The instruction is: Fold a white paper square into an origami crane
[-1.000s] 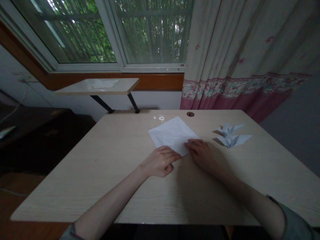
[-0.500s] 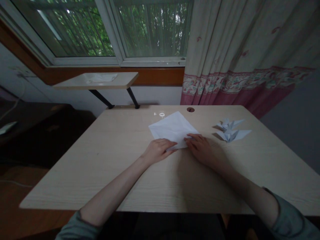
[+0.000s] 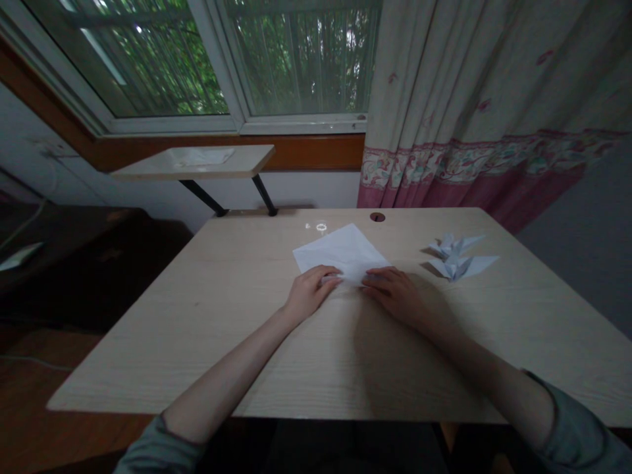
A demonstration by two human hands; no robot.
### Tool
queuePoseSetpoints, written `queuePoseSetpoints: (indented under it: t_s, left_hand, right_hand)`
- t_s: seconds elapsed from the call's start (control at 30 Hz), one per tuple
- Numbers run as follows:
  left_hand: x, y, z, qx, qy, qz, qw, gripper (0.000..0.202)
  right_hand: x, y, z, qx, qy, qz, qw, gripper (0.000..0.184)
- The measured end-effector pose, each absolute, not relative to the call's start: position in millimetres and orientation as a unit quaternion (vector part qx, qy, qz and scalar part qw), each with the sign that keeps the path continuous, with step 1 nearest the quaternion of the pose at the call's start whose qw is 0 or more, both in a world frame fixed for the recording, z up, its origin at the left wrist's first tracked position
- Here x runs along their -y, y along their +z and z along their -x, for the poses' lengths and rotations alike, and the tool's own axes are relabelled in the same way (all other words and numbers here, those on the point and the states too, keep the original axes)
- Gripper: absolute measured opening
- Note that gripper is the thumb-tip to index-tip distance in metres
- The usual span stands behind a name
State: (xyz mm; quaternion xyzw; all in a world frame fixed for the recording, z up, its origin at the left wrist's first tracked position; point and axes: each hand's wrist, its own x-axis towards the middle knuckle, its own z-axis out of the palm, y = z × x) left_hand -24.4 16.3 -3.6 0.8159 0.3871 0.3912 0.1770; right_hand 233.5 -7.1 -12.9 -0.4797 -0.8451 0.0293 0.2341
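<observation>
A white sheet of paper (image 3: 344,249) lies on the table with one corner pointing away from me. My left hand (image 3: 311,289) pinches its near left edge between thumb and fingers. At the near right edge, my right hand (image 3: 395,291) grips the paper, fingers bent and close together. The near edge looks turned up between the two hands, though the fingers hide much of it. To the right of my right hand stand two folded paper cranes, a nearer one (image 3: 457,267) and a farther one (image 3: 448,245).
The pale wooden table (image 3: 237,368) has a round cable hole (image 3: 377,217) near its back edge. A small raised shelf (image 3: 247,158) on black legs stands at the back left, with white paper (image 3: 207,157) on it. A curtain (image 3: 424,158) hangs behind the table.
My left hand's fingertips have moved slightly up and left along the paper's near edge, and that edge now sits a bit farther from me. The cranes stay in place.
</observation>
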Motion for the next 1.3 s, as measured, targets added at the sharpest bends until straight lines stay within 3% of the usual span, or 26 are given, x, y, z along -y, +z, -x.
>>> queuePoseSetpoints:
  t_s: [0.3, 0.53, 0.87, 1.0, 1.17, 1.3]
  left_hand:
    - [-19.2, -2.3, 25.2, -0.509, 0.411, -0.729, 0.2, 0.023]
    - [-22.8, -5.2, 27.7, -0.504, 0.45, -0.719, 0.163, 0.022]
    - [-15.7, 3.6, 28.1, -0.41, 0.437, -0.793, -0.108, 0.035]
    - [-9.0, 7.8, 25.2, -0.331, 0.392, -0.846, -0.145, 0.04]
    - [-6.2, 8.6, 19.5, -0.275, 0.252, -0.92, -0.119, 0.032]
    - [-6.8, 7.9, 16.8, -0.269, 0.217, -0.932, -0.11, 0.03]
  right_hand:
    - [8.0, -11.5, -228.6, 0.818, 0.058, 0.499, 0.279, 0.025]
    - [6.1, -9.6, -230.6, 0.809, 0.023, 0.546, 0.217, 0.03]
    - [3.2, -15.5, -230.5, 0.811, 0.015, 0.546, 0.207, 0.03]
    - [4.1, -14.4, -228.9, 0.809, 0.006, 0.549, 0.21, 0.025]
    - [5.7, -12.9, -228.0, 0.812, 0.004, 0.542, 0.217, 0.022]
    - [6.1, -12.8, -227.5, 0.809, 0.008, 0.546, 0.22, 0.019]
